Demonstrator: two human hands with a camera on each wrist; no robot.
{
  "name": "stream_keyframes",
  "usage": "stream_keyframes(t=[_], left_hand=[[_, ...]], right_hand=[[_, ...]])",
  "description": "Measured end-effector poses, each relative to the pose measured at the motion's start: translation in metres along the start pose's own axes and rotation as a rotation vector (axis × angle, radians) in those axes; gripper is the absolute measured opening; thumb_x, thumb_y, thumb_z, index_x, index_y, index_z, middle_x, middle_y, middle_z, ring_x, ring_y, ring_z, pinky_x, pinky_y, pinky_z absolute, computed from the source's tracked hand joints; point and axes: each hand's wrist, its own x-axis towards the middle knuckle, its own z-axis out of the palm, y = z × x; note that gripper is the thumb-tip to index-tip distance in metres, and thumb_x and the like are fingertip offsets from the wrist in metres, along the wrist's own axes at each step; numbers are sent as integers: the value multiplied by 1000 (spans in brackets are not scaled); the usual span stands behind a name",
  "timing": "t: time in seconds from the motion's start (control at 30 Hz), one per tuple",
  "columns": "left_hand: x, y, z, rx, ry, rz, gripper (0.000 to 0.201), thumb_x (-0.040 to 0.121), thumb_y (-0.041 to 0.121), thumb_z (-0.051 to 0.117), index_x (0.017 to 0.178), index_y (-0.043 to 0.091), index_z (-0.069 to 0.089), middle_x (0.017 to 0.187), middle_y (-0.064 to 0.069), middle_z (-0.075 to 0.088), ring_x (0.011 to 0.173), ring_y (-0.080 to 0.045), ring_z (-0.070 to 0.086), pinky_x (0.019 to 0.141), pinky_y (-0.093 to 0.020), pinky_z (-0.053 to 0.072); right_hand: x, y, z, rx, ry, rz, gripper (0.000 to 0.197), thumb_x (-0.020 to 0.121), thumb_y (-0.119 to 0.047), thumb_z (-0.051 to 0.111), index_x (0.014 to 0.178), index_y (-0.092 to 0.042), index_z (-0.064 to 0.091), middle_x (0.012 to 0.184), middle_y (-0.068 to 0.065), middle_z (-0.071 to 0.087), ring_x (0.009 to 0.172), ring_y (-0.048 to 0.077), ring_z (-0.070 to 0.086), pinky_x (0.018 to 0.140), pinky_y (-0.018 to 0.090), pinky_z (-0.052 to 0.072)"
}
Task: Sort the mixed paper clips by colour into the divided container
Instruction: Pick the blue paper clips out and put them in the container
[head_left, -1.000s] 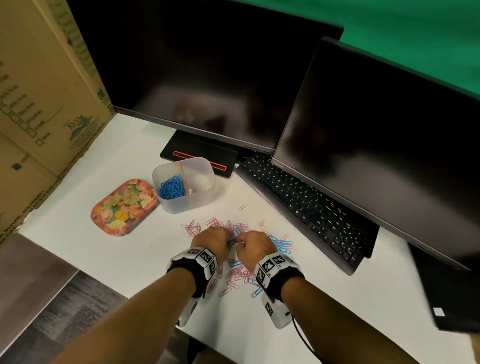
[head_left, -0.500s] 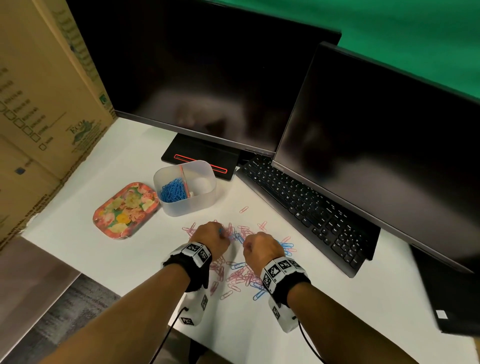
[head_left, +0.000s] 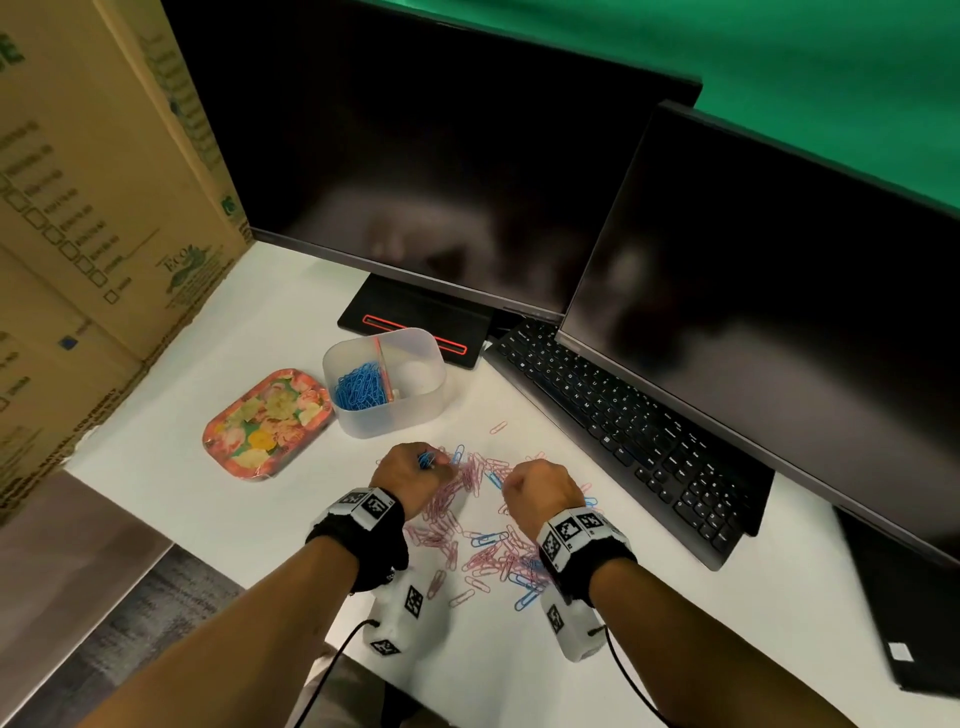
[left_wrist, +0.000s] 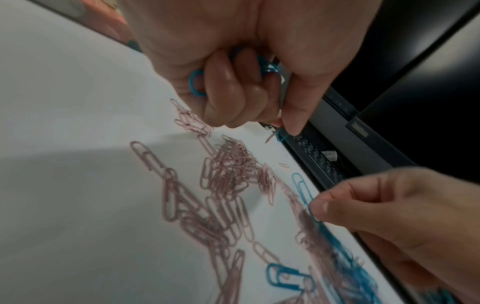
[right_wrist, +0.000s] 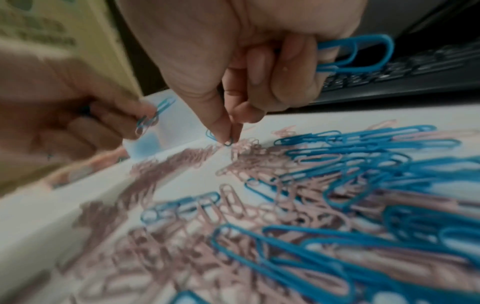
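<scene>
A mixed pile of pink and blue paper clips (head_left: 483, 540) lies on the white desk. Behind it stands the translucent divided container (head_left: 395, 418), with blue clips (head_left: 361, 387) in its left compartment. My left hand (head_left: 431, 465) is over the pile's left edge, its fingers curled round several blue clips (left_wrist: 267, 67). My right hand (head_left: 511, 486) is at the pile's right side. It keeps blue clips (right_wrist: 358, 53) under its curled fingers, while its thumb and forefinger pinch another blue clip (right_wrist: 228, 140) on the desk.
A floral tray (head_left: 267, 423) lies left of the container. A black keyboard (head_left: 623, 436) and two dark monitors (head_left: 779, 312) border the pile at the right and back. A cardboard box (head_left: 78, 208) walls the left. The desk edge runs near my left forearm.
The hands were touching over the pile a second ago and have since moved apart. The left went left and forward with its blue clips, and the right shifted right onto a clip.
</scene>
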Motion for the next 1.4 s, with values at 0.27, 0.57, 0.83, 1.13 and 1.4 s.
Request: stream_keyframes(t=[0.27,0.57,0.83,1.13,1.4], left_hand=[[-7,7,-24,-307,-78,-124,14,82,15,70,69,18,64,51,-1,32,42,-16,24,45,-20,18],[21,31,-116,-299,196,-276,16,82,15,66,77,8,53,56,-5,32,40,-14,22,40,-17,18],[36,32,-154,-192,86,-314,22,80,21,68,72,7,55,54,-6,40,35,-17,28,44,-20,24],[41,18,-155,-405,39,-335,28,86,14,62,64,13,45,43,2,33,36,-13,19,38,-16,15],[31,0,-154,-657,4,-318,36,91,15,58,65,21,34,45,7,23,34,-7,15,38,-12,10]], right_hand=[[0,-21,-27,437,1,-144,7,81,-22,68,81,-18,74,72,-9,66,74,10,62,67,17,47],[36,-156,-42,319,-23,-271,19,81,-25,65,89,-10,75,89,7,73,78,21,66,57,20,47],[63,-210,-40,214,-62,-172,5,79,-19,62,80,-14,64,87,7,69,81,26,68,72,33,59],[69,-199,-32,297,-173,-75,16,81,-23,67,89,-10,63,78,5,60,67,19,59,49,21,43],[62,-207,-31,499,-184,-132,18,85,-24,58,82,-8,64,72,6,58,59,19,52,55,25,41]])
